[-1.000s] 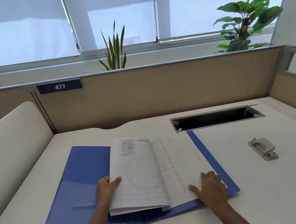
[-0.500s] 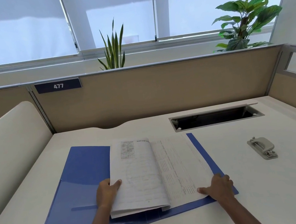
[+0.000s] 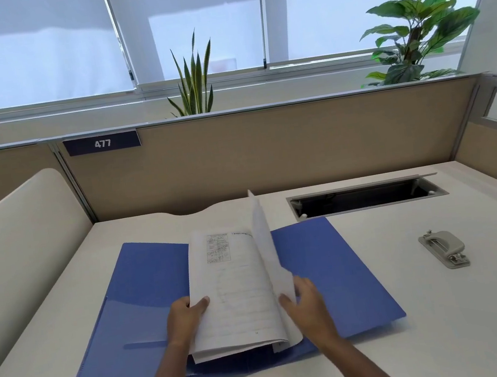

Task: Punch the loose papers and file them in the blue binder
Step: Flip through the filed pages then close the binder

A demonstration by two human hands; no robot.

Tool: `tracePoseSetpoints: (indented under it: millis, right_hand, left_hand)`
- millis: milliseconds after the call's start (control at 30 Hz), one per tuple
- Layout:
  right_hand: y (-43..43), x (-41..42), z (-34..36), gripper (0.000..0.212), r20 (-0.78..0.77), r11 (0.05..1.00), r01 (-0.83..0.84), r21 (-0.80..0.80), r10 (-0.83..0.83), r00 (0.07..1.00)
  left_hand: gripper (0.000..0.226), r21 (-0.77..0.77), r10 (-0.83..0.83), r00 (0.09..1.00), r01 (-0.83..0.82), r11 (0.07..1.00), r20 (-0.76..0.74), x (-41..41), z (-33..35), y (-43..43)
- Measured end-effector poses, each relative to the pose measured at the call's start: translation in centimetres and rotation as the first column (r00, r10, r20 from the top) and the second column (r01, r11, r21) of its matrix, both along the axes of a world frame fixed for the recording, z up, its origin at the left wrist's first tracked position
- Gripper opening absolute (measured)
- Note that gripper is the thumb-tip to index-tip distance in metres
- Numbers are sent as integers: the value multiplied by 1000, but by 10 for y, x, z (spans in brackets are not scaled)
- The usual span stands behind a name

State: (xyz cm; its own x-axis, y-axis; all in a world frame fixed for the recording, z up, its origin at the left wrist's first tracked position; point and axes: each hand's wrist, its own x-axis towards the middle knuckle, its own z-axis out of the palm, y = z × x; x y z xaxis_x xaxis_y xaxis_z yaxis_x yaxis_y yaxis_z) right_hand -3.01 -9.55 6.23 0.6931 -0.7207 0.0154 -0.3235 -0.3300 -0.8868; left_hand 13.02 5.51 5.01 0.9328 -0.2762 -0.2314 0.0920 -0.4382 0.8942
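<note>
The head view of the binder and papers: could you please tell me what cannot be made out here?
- Binder rings: head view, hidden under the papers.
- Punch holes: not visible, covered by the lifted sheet.
- Printed text: too small and blurred.
- Right hand fingertips: behind that sheet.

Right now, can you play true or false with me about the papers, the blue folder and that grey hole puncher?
1. The blue binder lies open on the desk. True.
2. The hole punch sits on top of the papers. False: it sits on the desk to the right, apart from the binder.
3. The right hand has some papers lifted up on edge. True.
4. The left hand is holding the hole punch. False: its fingers grip the left edge of the paper stack.
5. The sign reads 477. True.
</note>
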Motion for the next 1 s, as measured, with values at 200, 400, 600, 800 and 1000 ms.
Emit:
tracePoseSetpoints:
  millis: [200, 400, 600, 800, 1000]
  right_hand:
    - [46, 23, 7, 13, -25, 889, -221, -401, 231, 973]
    - [65, 30, -12, 26, -202, 734, -409, -542, 358, 912]
    - [44, 18, -26, 37, -239, 748, -423, -511, 350, 906]
    - [-11, -4, -41, 46, -560, 806, -351, -477, 29, 828]
    - [-45, -30, -53, 54, -715, 874, -308, -375, -62, 696]
  left_hand:
    - [32, -53, -28, 1000, 28, 998, -8, -1, 5, -3]
    - [37, -178, -8, 990, -17, 984, -139, -3, 22, -3]
    - [19, -91, -24, 998, 18, 996, -55, 0, 12, 11]
    - [12, 3, 28, 999, -28, 1000, -30, 3, 3, 15]
    - [26, 81, 32, 999, -32, 996, 5, 6, -8, 15]
